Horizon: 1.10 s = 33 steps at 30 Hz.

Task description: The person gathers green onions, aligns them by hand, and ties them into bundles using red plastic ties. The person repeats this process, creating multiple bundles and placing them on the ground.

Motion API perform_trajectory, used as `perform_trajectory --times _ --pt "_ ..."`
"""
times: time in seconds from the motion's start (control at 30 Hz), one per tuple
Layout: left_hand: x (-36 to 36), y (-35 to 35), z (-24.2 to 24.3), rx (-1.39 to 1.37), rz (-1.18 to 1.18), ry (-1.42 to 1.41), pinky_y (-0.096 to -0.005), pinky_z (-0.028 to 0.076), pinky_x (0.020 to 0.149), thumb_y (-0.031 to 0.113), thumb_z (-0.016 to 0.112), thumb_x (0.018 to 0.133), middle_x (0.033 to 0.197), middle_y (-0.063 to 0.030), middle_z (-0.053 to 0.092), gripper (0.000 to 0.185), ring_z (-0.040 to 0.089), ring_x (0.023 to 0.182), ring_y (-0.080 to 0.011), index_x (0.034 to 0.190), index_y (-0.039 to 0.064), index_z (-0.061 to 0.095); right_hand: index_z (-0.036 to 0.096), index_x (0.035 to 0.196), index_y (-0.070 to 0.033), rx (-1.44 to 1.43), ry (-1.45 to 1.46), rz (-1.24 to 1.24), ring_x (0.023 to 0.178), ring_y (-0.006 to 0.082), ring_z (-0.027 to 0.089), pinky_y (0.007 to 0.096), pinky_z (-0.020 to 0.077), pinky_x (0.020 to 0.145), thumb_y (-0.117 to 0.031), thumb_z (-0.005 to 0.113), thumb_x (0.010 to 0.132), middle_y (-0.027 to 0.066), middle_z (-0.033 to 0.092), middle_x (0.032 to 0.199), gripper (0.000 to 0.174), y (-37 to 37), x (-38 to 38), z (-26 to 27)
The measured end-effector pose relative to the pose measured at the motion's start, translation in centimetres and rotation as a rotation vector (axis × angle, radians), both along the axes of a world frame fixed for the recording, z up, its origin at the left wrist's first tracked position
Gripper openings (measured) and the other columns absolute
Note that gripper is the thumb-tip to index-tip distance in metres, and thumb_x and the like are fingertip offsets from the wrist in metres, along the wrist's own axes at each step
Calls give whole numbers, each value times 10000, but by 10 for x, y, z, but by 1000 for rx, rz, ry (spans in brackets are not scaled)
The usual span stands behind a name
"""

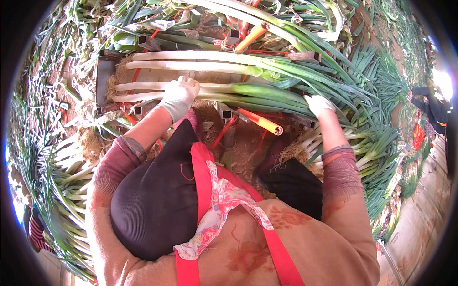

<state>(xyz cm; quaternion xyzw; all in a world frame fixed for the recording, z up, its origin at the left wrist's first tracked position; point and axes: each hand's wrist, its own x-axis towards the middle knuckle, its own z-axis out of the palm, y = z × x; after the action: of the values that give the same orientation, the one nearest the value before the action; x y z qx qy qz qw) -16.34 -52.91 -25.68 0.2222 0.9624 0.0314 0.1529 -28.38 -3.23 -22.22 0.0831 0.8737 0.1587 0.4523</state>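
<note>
Several long leeks point(214, 66) lie crosswise in a metal frame point(107, 77), their white ends and roots at the left against its upright end plate. My left hand point(181, 95), in a pale glove, is closed over the white shafts of the nearer leeks point(143, 95). On the right, my right hand point(319, 104), gloved too, rests at the green leaves of these leeks; whether its fingers grip them cannot be told. Two orange tubes point(263, 122) stick out at the frame's middle, one towards me and one away, with red twine point(223, 133) around them.
Beyond the frame lie loose leaves and husks point(86, 21). Piles of leeks lie at the left point(68, 178) and right point(379, 146). More long leeks point(279, 26) stretch across behind the frame. Dark clothing point(431, 105) shows at the far right, a striped garment point(35, 230) at the far left.
</note>
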Motion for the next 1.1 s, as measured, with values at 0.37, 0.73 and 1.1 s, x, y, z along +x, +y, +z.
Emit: perform_trajectory --times 0.37,0.73,1.1 --pt "3 1 -4 6 18 50 -447 584 789 114 635 860 1053 -111 709 252 682 1029 -314 1100 66 691 563 1463 -95 -617 483 795 1213 317 632 499 496 1043 -257 650 988 107 644 1354 510 -138 23 -23" --pt "4 -2 -3 71 -12 89 -436 574 799 111 628 848 1037 -103 705 270 671 1010 -314 1107 51 679 696 1138 -178 -237 391 736 1032 265 693 520 509 868 -354 622 1011 65 647 1124 230 -115 10 -12" --pt "7 -7 -12 66 -7 114 -428 583 796 120 629 862 1052 -110 704 306 674 1035 -310 1156 46 669 746 1298 -159 25 -80 435 1316 339 587 636 381 1092 -581 412 1075 61 718 1357 582 -67 -5 6"
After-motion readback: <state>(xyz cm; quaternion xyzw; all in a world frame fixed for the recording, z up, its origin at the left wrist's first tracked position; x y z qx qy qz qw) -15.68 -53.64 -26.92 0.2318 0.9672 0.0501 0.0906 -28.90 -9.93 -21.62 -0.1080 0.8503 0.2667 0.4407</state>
